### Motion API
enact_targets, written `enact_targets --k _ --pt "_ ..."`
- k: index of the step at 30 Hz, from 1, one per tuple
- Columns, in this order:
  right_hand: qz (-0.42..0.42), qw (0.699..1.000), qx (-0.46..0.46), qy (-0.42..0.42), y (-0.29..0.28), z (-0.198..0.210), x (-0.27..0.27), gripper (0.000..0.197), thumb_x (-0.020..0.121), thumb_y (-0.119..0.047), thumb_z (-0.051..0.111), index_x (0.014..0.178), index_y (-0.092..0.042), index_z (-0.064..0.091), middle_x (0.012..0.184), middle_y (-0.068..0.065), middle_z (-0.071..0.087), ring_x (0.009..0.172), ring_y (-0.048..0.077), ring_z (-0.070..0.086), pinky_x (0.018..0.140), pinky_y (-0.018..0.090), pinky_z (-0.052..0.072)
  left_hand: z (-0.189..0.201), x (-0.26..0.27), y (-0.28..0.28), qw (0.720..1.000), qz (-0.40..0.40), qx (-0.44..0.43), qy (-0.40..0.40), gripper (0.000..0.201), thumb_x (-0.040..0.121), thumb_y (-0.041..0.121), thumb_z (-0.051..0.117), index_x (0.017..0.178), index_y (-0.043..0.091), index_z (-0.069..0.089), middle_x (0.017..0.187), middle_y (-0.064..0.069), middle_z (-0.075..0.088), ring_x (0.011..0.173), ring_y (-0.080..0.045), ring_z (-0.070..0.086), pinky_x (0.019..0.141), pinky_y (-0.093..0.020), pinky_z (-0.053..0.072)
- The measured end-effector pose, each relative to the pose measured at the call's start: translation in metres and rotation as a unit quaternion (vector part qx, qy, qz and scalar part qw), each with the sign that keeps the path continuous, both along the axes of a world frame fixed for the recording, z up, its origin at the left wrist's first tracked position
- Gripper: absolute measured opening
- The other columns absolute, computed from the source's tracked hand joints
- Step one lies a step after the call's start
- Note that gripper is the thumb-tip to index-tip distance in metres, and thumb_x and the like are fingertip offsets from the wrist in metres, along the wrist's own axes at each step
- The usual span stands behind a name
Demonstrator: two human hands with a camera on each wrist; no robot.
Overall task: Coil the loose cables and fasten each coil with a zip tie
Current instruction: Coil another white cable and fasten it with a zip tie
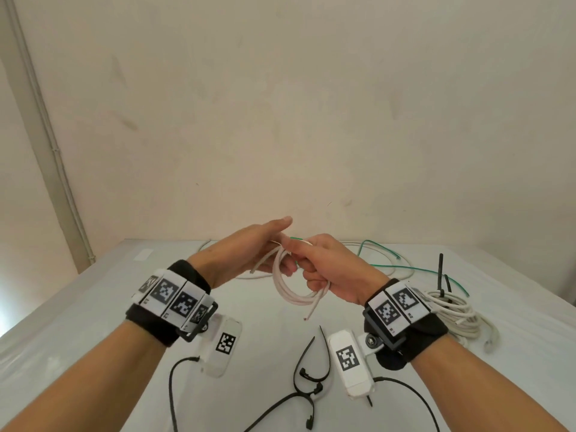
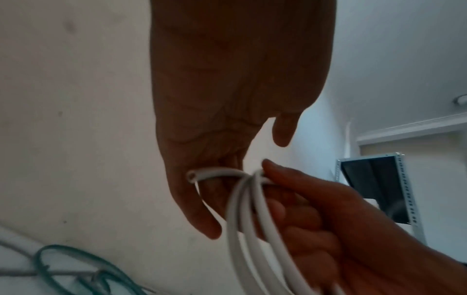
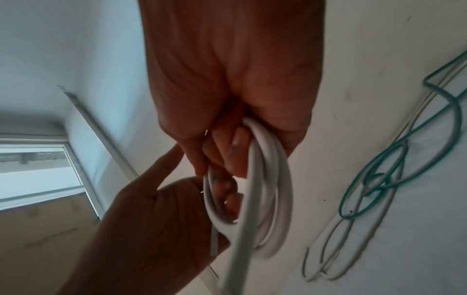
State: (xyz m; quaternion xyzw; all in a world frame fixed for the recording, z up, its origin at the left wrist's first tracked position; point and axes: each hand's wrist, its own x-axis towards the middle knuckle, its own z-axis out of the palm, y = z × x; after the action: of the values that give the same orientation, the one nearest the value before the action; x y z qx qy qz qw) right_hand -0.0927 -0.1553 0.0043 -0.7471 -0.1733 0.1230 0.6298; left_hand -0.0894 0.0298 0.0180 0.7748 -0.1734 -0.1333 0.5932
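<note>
I hold a small coil of white cable [image 1: 290,288] in the air over the table [image 1: 93,307]. My right hand [image 1: 314,263] grips the coil's top, with its fingers curled round the bunched loops [image 3: 265,159]. From the left, my left hand [image 1: 271,244] meets it. Its index finger points straight out, and its lower fingers curl round the cable's cut end [image 2: 192,176], which lies across them. The other cut end [image 1: 311,313] hangs free below the coil. Several black zip ties [image 1: 308,366] lie on the table under my wrists.
A coiled white cable [image 1: 452,310] with a black zip tie [image 1: 442,275] sticking up lies at the right. Behind the hands lie a loose green cable [image 1: 405,266] and a loose white cable [image 1: 352,244]. A wall stands close behind the table's far edge.
</note>
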Motion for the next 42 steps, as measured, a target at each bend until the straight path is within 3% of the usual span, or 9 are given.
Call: enact_targets --k 3,7,15,22,28,31,34,39,42 --pt "-0.023 0.999 0.027 0.007 0.006 0.000 0.002 0.044 0.104 -0.034 0.059 0.066 -0.017 0.048 0.055 -0.006 0.023 0.046 0.011 0.018 0.045 0.023 0.023 -0.009 -0.004 -0.014 0.999 0.046 -0.021 -0.011 0.059 0.106 0.060 0.038 0.093 0.009 0.064 0.069 -0.002 0.054 0.061 -0.018 0.056 0.080 -0.039 0.054" --pt "-0.059 0.997 0.035 0.020 0.011 -0.007 0.004 0.039 0.103 -0.029 0.062 0.068 -0.014 0.052 0.053 -0.006 0.026 0.045 0.010 0.022 0.046 0.024 0.025 -0.030 -0.005 -0.019 0.984 0.056 -0.161 0.049 0.059 0.104 0.059 0.043 0.092 0.006 0.065 0.069 0.002 0.052 0.057 -0.014 0.036 0.069 -0.035 0.051" --pt "-0.051 0.953 0.267 0.131 0.003 -0.023 0.009 0.030 0.104 -0.034 0.059 0.087 -0.010 0.058 0.063 -0.005 0.026 0.051 0.009 0.025 0.054 0.024 0.042 -0.037 0.000 -0.024 0.949 0.143 -0.267 0.092 0.037 0.106 0.041 0.053 0.085 0.011 0.052 0.061 0.002 0.032 0.053 -0.013 0.036 0.067 -0.033 0.045" --pt "-0.104 0.971 0.206 0.066 0.002 -0.021 0.012 0.035 0.109 -0.034 0.051 0.080 -0.014 0.047 0.057 -0.007 0.023 0.045 0.009 0.020 0.041 0.021 0.027 -0.044 0.001 -0.029 0.934 0.082 -0.317 0.143 0.033 0.112 0.026 0.041 0.088 0.008 0.054 0.067 -0.004 0.042 0.060 -0.017 0.044 0.065 -0.030 0.050" --pt "-0.086 0.988 0.116 0.062 -0.022 -0.026 0.012 0.037 0.109 -0.033 0.050 0.076 -0.016 0.047 0.060 -0.007 0.022 0.049 0.010 0.017 0.043 0.021 0.023 -0.053 0.009 -0.018 0.976 0.055 -0.159 0.140 0.041 0.106 0.029 0.041 0.112 0.002 0.072 0.106 -0.020 0.073 0.099 -0.029 0.067 0.102 -0.046 0.052" --pt "-0.090 0.990 0.092 0.057 -0.033 -0.027 0.012 0.037 0.109 -0.032 0.050 0.076 -0.016 0.047 0.060 -0.007 0.022 0.048 0.009 0.016 0.043 0.020 0.021 -0.059 0.013 -0.016 0.983 0.068 -0.078 0.152 0.043 0.101 0.022 0.038 0.110 0.001 0.074 0.115 -0.019 0.075 0.099 -0.029 0.071 0.098 -0.045 0.054" --pt "-0.109 0.990 0.080 0.051 -0.042 -0.029 0.012 0.037 0.109 -0.032 0.050 0.076 -0.016 0.047 0.060 -0.006 0.022 0.048 0.009 0.017 0.043 0.020 0.022 -0.068 0.010 -0.019 0.981 0.049 0.133 0.129 0.032 0.104 0.018 0.046 0.111 0.001 0.072 0.102 -0.013 0.075 0.088 -0.023 0.072 0.086 -0.039 0.060" --pt "-0.124 0.988 0.066 0.058 -0.048 -0.035 0.012 0.036 0.109 -0.033 0.050 0.078 -0.015 0.046 0.060 -0.006 0.022 0.048 0.009 0.017 0.042 0.020 0.023 -0.092 0.008 -0.035 0.911 -0.062 0.394 0.107 0.035 0.096 0.043 0.069 0.094 0.008 0.075 0.082 0.000 0.074 0.070 -0.013 0.070 0.064 -0.024 0.058" --pt "-0.124 0.989 0.060 0.061 -0.047 -0.038 0.011 0.035 0.109 -0.033 0.051 0.079 -0.015 0.046 0.058 -0.007 0.023 0.047 0.010 0.018 0.043 0.021 0.024 -0.101 0.009 -0.044 0.895 -0.069 0.431 0.091 0.029 0.092 0.033 0.075 0.094 0.004 0.078 0.086 -0.007 0.079 0.071 -0.014 0.071 0.066 -0.023 0.061"
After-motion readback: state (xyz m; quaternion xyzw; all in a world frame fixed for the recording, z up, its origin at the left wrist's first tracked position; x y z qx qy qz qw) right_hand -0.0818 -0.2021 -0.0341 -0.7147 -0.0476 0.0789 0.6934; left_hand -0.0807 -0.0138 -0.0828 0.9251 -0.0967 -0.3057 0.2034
